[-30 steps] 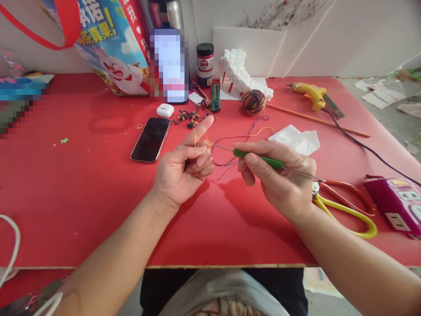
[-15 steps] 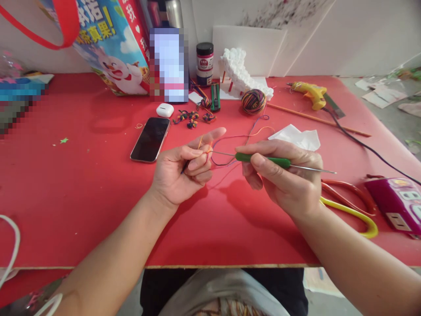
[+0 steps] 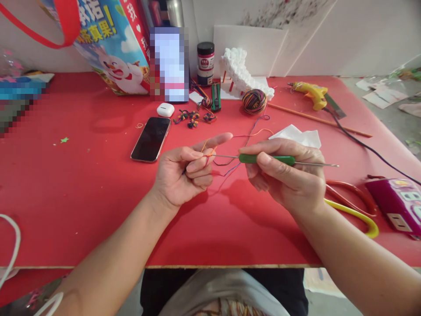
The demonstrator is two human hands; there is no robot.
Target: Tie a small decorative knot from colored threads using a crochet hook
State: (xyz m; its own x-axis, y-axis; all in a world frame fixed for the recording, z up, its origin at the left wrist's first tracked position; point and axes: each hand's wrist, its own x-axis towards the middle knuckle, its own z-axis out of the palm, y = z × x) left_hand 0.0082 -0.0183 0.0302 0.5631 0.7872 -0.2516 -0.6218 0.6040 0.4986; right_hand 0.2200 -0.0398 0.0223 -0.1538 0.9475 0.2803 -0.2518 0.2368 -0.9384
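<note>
My left hand (image 3: 179,175) pinches a small piece of multicoloured yarn (image 3: 208,155) between thumb and fingers, its index finger stretched out with a strand running over it. Between the thumb and fingers of my right hand (image 3: 289,171) lies the green handle of a crochet hook (image 3: 245,158). One thin metal end reaches left to the yarn at my left fingertips; the other sticks out to the right. Loose strands lead back to a yarn ball (image 3: 254,102). Several small knotted yarn pieces (image 3: 193,116) lie behind my left hand.
A dark phone (image 3: 151,139) and white earbud case (image 3: 165,109) lie left of centre. To the right are scissors (image 3: 368,221), a purple power block (image 3: 391,206), crumpled tissue (image 3: 297,137) and a yellow glue gun (image 3: 311,94). A jar (image 3: 205,63) stands at the back.
My right hand and the hook have shifted slightly right, and the hook is more level. My left index finger reaches a little further right, with the strand now coming off its tip.
</note>
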